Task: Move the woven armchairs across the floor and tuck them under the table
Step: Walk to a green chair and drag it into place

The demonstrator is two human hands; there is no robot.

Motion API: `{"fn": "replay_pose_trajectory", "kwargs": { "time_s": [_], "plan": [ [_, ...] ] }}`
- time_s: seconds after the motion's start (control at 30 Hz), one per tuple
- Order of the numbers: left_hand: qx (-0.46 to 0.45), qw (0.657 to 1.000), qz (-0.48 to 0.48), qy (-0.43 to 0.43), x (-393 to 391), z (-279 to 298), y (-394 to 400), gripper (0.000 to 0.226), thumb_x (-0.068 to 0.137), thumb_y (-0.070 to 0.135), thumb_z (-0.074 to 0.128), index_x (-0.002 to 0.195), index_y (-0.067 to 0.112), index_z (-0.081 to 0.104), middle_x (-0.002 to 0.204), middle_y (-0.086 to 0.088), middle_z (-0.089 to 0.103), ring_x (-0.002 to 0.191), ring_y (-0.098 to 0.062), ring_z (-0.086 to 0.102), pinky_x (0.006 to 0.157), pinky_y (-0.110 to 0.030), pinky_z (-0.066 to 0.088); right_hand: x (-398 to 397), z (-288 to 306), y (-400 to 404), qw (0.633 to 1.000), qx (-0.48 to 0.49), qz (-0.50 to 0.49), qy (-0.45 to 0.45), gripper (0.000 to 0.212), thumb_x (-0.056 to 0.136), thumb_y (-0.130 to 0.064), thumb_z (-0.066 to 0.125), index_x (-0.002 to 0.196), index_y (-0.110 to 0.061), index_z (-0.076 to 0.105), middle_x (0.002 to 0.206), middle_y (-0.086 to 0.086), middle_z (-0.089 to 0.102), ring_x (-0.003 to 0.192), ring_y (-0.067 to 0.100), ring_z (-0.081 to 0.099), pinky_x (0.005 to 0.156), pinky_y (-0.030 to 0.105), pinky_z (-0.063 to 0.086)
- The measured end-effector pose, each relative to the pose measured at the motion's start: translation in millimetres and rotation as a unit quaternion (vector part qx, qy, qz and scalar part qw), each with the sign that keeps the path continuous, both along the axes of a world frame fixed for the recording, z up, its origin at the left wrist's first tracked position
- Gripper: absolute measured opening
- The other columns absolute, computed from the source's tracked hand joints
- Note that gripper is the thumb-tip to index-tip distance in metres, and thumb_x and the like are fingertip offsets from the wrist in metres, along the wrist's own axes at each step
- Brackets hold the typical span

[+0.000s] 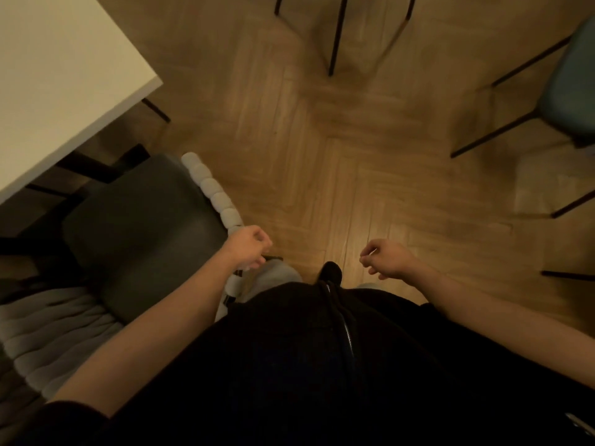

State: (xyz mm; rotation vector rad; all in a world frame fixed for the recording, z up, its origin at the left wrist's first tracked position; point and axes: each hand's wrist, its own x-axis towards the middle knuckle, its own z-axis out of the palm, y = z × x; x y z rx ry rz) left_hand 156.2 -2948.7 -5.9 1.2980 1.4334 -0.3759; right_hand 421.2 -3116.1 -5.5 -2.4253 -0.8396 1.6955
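Hands point(249, 247) loosely curled, holding nothing

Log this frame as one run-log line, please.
left hand: loosely curled above woven armchair arm, contact unclear | right hand: loosely curled, empty | armchair: partly under table | teal chair: untucked

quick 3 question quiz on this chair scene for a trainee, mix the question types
1. True or false: the woven armchair by the left hand has its dark seat partly under the white table.
2. Which hand is nearer the woven armrest? A left, B right.
3. Fill in: the chair at the right edge has a ___ seat.

Key: 1 true. 2 A. 3 blue.
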Motion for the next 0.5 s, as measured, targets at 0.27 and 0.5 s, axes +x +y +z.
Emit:
{"fn": "replay_pose_trajectory", "kwargs": {
  "time_s": [0.27, 0.5],
  "plan": [
    [0.007, 1.0, -0.029, 0.009, 54, -13, 72, 0.01, 0.102, 0.022, 0.057, 0.104, 0.015, 0.063, 0.103, -0.007, 0.069, 0.094, -0.026, 0.072, 0.084, -0.042, 0.061, 58, -6, 72, 1.0, -0.001, -0.008, 0.011, 0.017, 0.098, -0.02, 0.06, 0.112, -0.012, 0.064, 0.106, 0.009, 0.069, 0.095, 0.021, 0.069, 0.082, 0.04, 0.06],
    [0.009, 1.0, -0.008, 0.023, 84, -33, 176, 0.008, 0.1, 0.017, 0.059, 0.097, 0.012, 0.065, 0.093, -0.009, 0.069, 0.08, -0.025, 0.068, 0.073, -0.041, 0.061, 105, -10, 195, 1.0, -0.006, 0.013, 0.002, 0.017, 0.098, -0.02, 0.06, 0.113, -0.012, 0.063, 0.107, 0.012, 0.07, 0.1, 0.025, 0.069, 0.083, 0.041, 0.059]
  ]
}}
